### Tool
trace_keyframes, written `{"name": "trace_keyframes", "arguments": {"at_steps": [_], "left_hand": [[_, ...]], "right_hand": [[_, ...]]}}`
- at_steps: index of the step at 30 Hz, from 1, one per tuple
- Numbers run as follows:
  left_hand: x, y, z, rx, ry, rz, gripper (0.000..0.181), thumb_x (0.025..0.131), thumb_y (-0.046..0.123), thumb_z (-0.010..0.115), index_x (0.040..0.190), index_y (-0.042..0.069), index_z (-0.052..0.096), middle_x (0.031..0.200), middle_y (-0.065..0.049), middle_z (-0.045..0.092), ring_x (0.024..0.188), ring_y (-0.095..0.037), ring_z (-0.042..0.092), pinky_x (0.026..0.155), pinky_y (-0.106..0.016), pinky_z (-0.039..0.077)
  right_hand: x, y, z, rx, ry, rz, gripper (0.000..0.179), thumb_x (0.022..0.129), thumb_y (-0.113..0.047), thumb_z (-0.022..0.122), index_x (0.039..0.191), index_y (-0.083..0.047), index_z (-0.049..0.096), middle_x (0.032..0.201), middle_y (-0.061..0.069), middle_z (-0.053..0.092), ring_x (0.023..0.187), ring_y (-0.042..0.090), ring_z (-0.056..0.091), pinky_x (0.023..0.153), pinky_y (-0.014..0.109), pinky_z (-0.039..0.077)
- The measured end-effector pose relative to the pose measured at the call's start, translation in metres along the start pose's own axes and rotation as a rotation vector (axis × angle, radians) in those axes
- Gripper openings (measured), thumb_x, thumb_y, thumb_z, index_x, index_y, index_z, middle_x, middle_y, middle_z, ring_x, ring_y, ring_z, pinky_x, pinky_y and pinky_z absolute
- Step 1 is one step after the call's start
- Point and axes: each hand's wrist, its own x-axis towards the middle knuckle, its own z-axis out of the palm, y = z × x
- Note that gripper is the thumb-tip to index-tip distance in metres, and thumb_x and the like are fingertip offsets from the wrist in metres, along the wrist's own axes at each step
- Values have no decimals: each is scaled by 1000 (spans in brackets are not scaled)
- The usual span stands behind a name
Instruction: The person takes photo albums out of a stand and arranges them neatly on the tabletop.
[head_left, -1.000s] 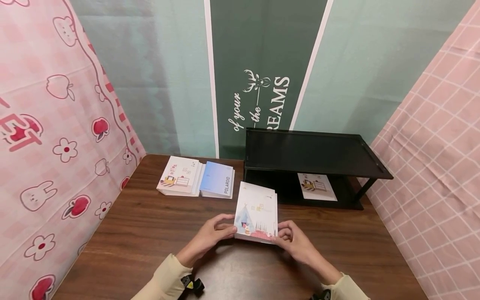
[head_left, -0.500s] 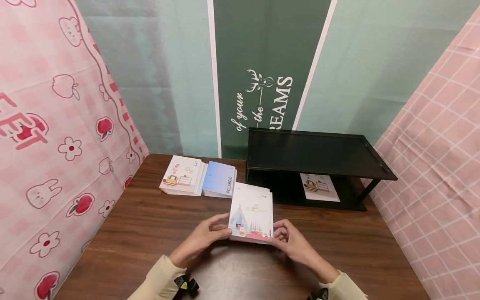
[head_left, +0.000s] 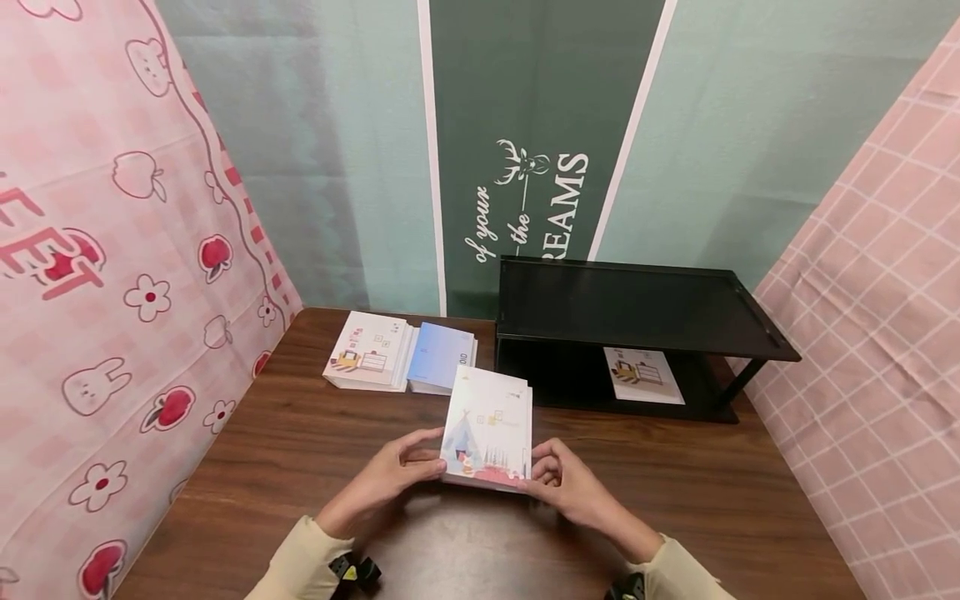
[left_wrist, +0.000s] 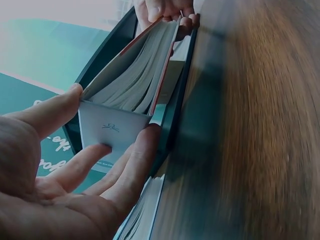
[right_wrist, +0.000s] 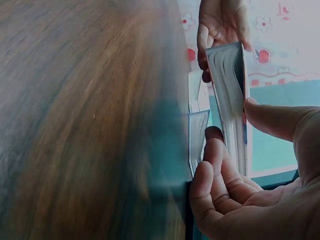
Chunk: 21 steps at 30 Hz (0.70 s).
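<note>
Both hands hold a thick white photo album point(head_left: 487, 421) whose cover shows a blue tent and a pink patch. In the left wrist view it is lifted off the table, its spine facing the left palm and its page edges showing. The left hand point(head_left: 386, 477) grips the spine side, thumb at the upper cover's edge and fingers against the spine and lower edge. On the opposite side, the right hand point(head_left: 567, 486) pinches the album, thumb on the upper cover and fingers curled beneath. Behind it lies a blue album point(head_left: 441, 354), its lettering partly covered.
White albums point(head_left: 367, 350) with a yellow drawing lie left of the blue one. At the back right stands a black two-tier rack point(head_left: 637, 304), a white album point(head_left: 643, 375) on its lower shelf. Patterned cloths border the wooden table point(head_left: 285, 492) at the back and sides.
Both hands have carried the tent-cover album to the left, and it now overlaps the blue album's front corner in the head view. The grip looks the same. The head view has shifted slightly.
</note>
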Motion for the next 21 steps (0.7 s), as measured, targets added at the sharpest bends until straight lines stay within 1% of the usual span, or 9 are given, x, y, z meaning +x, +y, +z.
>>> {"name": "trace_keyframes", "arguments": {"at_steps": [4, 11, 17, 19, 21], "left_hand": [[-6, -1, -6, 21, 9, -4, 65, 104, 15, 73, 157, -11, 44, 134, -35, 66, 123, -32, 70, 97, -30, 60], [-12, -6, -19, 18, 6, 0, 65, 105, 13, 72, 157, -13, 41, 134, -37, 65, 122, -32, 70, 97, -30, 61], [-17, -9, -28, 13, 12, 10, 65, 105, 10, 71, 157, -13, 41, 135, -38, 64, 125, -39, 68, 98, -30, 60], [-19, -9, -30, 24, 12, 13, 65, 105, 10, 71, 157, -13, 40, 135, -38, 65, 123, -37, 69, 97, -29, 60], [-22, -8, -32, 30, 14, 11, 65, 105, 11, 71, 157, -13, 41, 134, -37, 65, 122, -32, 70, 96, -28, 60]], "right_hand": [[4, -3, 5, 4, -21, -11, 44, 95, -5, 81, 121, 11, 50, 90, 7, 71, 77, 6, 61, 70, 20, 54], [11, -8, 15, 1, -31, -9, 43, 95, -5, 81, 122, 9, 50, 90, 6, 72, 76, 7, 61, 69, 21, 54], [17, -8, 25, -14, -25, -26, 44, 94, -5, 82, 121, 10, 51, 89, 6, 71, 77, 6, 61, 71, 20, 54], [18, -9, 28, -18, -26, -31, 44, 94, -6, 82, 120, 10, 50, 88, 6, 71, 77, 6, 61, 70, 20, 54], [19, -9, 30, -12, -30, -41, 44, 95, -6, 82, 120, 11, 50, 88, 7, 72, 76, 6, 61, 70, 20, 54]]}}
